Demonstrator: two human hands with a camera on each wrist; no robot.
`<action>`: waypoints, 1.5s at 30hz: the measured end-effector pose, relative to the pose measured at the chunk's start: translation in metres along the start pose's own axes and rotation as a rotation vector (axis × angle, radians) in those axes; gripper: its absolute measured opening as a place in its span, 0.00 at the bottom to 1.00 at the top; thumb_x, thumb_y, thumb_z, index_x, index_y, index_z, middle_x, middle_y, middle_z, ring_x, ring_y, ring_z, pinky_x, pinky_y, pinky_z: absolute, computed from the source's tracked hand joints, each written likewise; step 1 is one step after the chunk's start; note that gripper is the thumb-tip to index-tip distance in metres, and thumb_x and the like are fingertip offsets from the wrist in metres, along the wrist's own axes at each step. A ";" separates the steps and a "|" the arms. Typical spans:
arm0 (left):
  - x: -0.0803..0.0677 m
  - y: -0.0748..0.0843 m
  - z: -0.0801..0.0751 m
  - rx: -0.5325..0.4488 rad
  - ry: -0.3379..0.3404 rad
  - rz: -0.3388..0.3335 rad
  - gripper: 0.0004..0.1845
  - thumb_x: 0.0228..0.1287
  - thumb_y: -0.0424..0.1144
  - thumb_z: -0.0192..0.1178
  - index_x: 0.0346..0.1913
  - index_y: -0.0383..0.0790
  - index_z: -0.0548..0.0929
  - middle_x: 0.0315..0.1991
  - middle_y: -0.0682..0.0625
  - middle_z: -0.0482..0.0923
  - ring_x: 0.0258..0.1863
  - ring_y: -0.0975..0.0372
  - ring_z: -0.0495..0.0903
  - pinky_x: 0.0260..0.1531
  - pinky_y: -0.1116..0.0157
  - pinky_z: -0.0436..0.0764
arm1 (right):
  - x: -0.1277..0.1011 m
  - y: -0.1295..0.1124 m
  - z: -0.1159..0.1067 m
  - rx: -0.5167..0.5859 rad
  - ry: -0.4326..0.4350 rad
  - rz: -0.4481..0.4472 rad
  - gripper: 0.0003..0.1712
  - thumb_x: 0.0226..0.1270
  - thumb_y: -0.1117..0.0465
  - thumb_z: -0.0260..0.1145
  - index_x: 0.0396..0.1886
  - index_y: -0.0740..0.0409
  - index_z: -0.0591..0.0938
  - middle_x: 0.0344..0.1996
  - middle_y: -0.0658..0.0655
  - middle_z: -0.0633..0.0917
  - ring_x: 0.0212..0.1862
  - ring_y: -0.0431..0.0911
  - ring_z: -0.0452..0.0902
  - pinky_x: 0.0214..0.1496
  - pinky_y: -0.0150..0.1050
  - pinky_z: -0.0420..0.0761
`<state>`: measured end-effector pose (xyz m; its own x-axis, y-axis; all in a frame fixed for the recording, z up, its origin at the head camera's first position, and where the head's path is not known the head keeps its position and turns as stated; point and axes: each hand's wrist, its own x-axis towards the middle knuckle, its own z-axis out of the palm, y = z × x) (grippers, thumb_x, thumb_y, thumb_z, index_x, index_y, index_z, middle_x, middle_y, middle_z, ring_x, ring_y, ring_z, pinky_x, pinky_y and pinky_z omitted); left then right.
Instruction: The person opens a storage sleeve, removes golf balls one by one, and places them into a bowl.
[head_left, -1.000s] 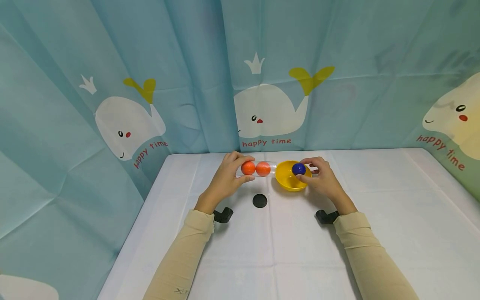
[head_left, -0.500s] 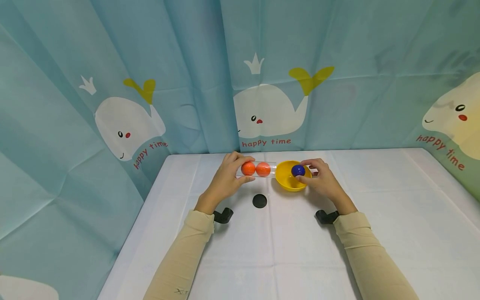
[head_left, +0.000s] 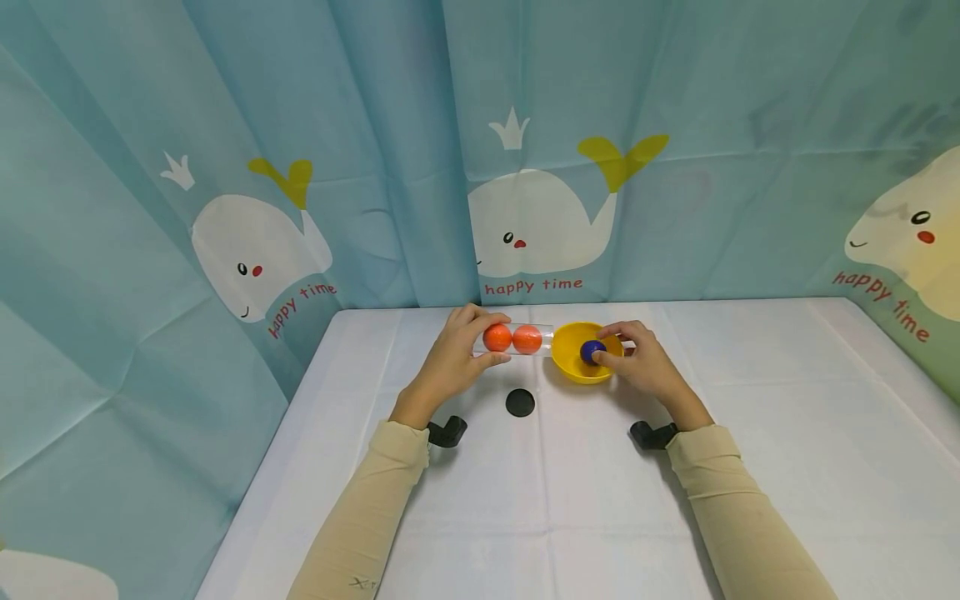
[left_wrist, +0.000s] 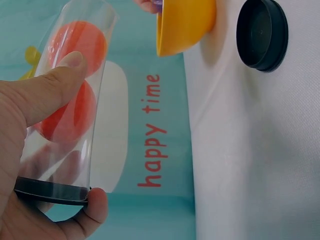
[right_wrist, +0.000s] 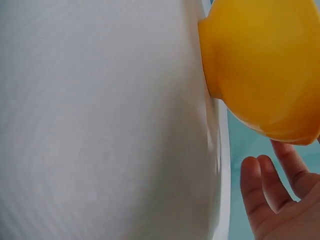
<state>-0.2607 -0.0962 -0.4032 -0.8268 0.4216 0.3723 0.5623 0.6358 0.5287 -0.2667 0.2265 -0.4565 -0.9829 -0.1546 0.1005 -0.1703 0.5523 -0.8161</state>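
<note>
- Head view first: a teal whale curtain (head_left: 225, 167) with "happy time" print wraps the back and left side, biggest thing around by far.
- White tabletop (head_left: 750, 433) carries everything else, both cream sleeves stretched out over it.
- Left hand (head_left: 450, 362) is wrapped around a clear tube (head_left: 517, 338), held lying sideways just above the tabletop; thumb on the near side, fingers over the far side. Left wrist view shows the thumb pressed on the tube wall and a black cap on the end at the palm.
- Right hand (head_left: 645, 367) sits at the right rim of the yellow bowl (head_left: 572, 368), fingertips pinching the blue ball (head_left: 592, 352), which is down inside the bowl.
- Yellow bowl stands on the tabletop, right at the open end of the tube.
- Two orange balls (head_left: 512, 338) sit side by side inside the tube, touching each other.
- Black lid (head_left: 520, 402) lies flat on the tabletop, near the bowl and between the two hands.
</note>
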 end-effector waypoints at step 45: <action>0.000 0.002 -0.001 0.026 -0.006 0.012 0.28 0.60 0.45 0.74 0.63 0.47 0.82 0.54 0.49 0.76 0.57 0.55 0.71 0.58 0.55 0.78 | -0.004 -0.058 0.016 0.197 -0.144 -0.192 0.22 0.73 0.61 0.67 0.63 0.61 0.78 0.49 0.65 0.86 0.46 0.48 0.82 0.49 0.32 0.81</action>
<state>-0.2590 -0.0957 -0.4011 -0.8201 0.4333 0.3739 0.5718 0.6473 0.5041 -0.2516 0.1825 -0.4188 -0.9116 -0.3630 0.1932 -0.3211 0.3350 -0.8858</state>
